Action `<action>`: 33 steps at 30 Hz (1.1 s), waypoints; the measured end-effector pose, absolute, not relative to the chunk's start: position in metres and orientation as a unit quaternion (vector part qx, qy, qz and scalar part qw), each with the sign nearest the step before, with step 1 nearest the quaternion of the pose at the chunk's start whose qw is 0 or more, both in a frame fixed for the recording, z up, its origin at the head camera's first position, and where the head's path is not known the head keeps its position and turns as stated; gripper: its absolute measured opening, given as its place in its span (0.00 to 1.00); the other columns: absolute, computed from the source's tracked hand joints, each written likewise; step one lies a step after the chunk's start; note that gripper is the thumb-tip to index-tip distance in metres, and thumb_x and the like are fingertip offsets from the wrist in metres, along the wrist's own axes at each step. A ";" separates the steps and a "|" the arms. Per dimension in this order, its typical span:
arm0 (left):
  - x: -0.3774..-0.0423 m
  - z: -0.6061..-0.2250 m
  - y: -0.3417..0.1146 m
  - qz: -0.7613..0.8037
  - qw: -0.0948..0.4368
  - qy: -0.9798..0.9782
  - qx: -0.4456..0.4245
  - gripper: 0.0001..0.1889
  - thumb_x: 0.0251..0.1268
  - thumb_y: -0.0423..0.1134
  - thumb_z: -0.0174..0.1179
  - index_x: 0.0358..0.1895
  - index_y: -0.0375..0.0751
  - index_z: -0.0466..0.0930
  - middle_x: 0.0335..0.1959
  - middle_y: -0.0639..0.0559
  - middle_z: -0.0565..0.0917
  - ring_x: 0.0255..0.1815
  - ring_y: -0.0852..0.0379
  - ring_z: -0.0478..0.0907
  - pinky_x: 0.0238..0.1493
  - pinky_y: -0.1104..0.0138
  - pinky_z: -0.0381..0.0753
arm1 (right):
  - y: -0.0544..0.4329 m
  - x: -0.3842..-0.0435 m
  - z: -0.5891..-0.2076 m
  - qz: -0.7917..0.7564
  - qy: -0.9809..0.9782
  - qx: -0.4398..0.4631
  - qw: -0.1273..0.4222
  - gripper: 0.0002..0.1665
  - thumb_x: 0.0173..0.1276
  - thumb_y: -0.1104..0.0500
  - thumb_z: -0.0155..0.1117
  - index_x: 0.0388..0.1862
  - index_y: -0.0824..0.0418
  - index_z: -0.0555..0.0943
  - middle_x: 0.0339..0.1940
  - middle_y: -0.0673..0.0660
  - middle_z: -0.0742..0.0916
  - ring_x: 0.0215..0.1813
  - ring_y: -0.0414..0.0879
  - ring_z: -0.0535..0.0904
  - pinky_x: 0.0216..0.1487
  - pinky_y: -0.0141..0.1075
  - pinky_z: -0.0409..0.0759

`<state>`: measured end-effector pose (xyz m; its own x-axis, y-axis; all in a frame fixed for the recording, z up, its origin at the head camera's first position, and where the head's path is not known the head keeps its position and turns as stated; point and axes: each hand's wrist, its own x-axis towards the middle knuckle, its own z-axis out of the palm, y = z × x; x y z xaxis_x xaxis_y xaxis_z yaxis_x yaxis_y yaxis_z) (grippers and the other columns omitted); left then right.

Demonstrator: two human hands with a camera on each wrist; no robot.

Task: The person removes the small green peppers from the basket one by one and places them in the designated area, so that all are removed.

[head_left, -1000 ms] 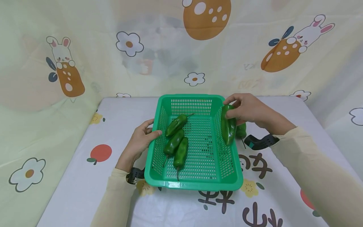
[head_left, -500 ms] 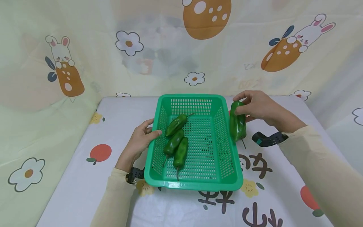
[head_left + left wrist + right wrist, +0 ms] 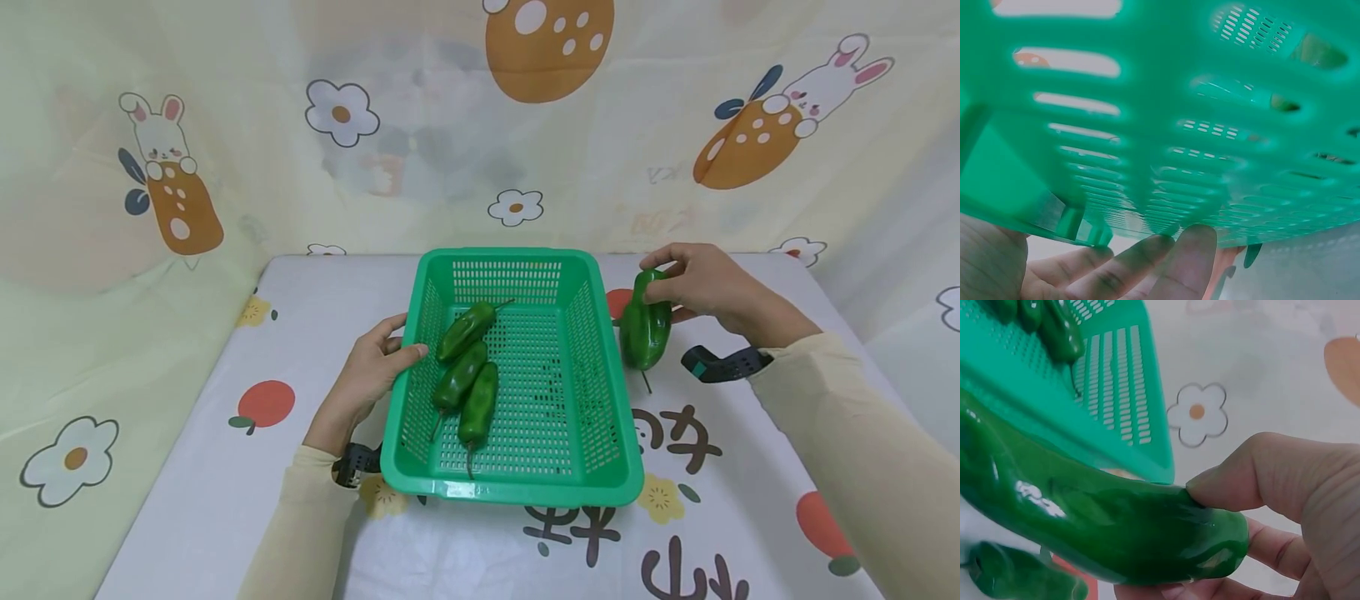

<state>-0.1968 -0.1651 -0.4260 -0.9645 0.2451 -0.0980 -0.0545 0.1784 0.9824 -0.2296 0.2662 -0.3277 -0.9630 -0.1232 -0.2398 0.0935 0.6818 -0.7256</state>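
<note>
A green plastic basket (image 3: 517, 487) with slotted walls stands mid-table. My left hand (image 3: 369, 364) grips its left rim, thumb over the edge and fingers against the outer wall (image 3: 1141, 125). Three green peppers (image 3: 467, 385) lie inside along the left. Just right of the basket, my right hand (image 3: 701, 283) pinches one end of a long glossy green pepper (image 3: 1104, 519) between thumb and fingers. A further green pepper (image 3: 1022, 575) lies on the table below it; from the head camera it is mostly hidden behind the held one.
A white printed cloth (image 3: 225, 492) covers the table. Behind it hangs a pale patterned curtain (image 3: 420, 167). Each wrist wears a black strap, such as the right strap (image 3: 723, 365).
My right hand has carried the long pepper rightward, from over the basket's right wall to outside it. The left hand and the basket stay where they were.
</note>
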 end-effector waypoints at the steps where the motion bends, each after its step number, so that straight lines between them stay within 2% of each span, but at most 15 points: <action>1: -0.197 -0.426 -0.165 0.638 0.117 0.759 0.063 0.34 0.76 0.36 0.61 0.81 0.42 0.60 0.62 0.28 0.80 0.44 0.41 0.89 0.39 0.57 0.92 | 0.268 -0.230 -0.329 -0.399 0.907 -0.004 0.137 0.32 0.75 0.59 0.62 0.74 0.69 0.67 0.61 0.73 0.77 0.45 0.53 0.86 0.47 0.49 0.91; 7: -0.198 -0.426 -0.165 0.638 0.114 0.758 0.065 0.35 0.76 0.36 0.61 0.81 0.42 0.60 0.62 0.28 0.80 0.43 0.42 0.90 0.39 0.56 0.92 | 0.277 -0.234 -0.334 -0.397 0.907 0.005 0.143 0.33 0.75 0.59 0.62 0.74 0.69 0.67 0.61 0.72 0.76 0.44 0.52 0.86 0.47 0.47 0.91; 13: -0.198 -0.427 -0.166 0.639 0.114 0.757 0.072 0.34 0.76 0.36 0.61 0.81 0.40 0.60 0.62 0.27 0.80 0.45 0.39 0.89 0.39 0.55 0.92 | 0.280 -0.237 -0.338 -0.399 0.905 0.008 0.146 0.32 0.75 0.60 0.61 0.74 0.69 0.67 0.62 0.73 0.75 0.46 0.53 0.85 0.47 0.48 0.91; 22: -0.198 -0.427 -0.165 0.638 0.118 0.758 0.066 0.34 0.76 0.36 0.61 0.81 0.42 0.60 0.62 0.28 0.80 0.45 0.37 0.89 0.39 0.54 0.92 | 0.291 -0.244 -0.355 -0.391 0.908 0.023 0.148 0.33 0.76 0.59 0.60 0.75 0.70 0.66 0.63 0.74 0.75 0.44 0.53 0.85 0.44 0.42 0.90; 27: -0.197 -0.427 -0.166 0.637 0.118 0.759 0.064 0.34 0.76 0.36 0.61 0.81 0.41 0.60 0.62 0.28 0.80 0.44 0.40 0.90 0.40 0.54 0.92 | 0.295 -0.248 -0.363 -0.382 0.911 0.027 0.151 0.33 0.76 0.59 0.60 0.75 0.71 0.66 0.63 0.75 0.76 0.44 0.53 0.85 0.44 0.44 0.90; 33: -0.197 -0.427 -0.166 0.636 0.115 0.760 0.066 0.34 0.76 0.37 0.61 0.81 0.41 0.61 0.62 0.28 0.80 0.45 0.40 0.90 0.40 0.54 0.92 | 0.303 -0.252 -0.370 -0.373 0.913 0.036 0.162 0.35 0.76 0.57 0.59 0.76 0.71 0.65 0.63 0.75 0.75 0.49 0.58 0.84 0.47 0.48 0.91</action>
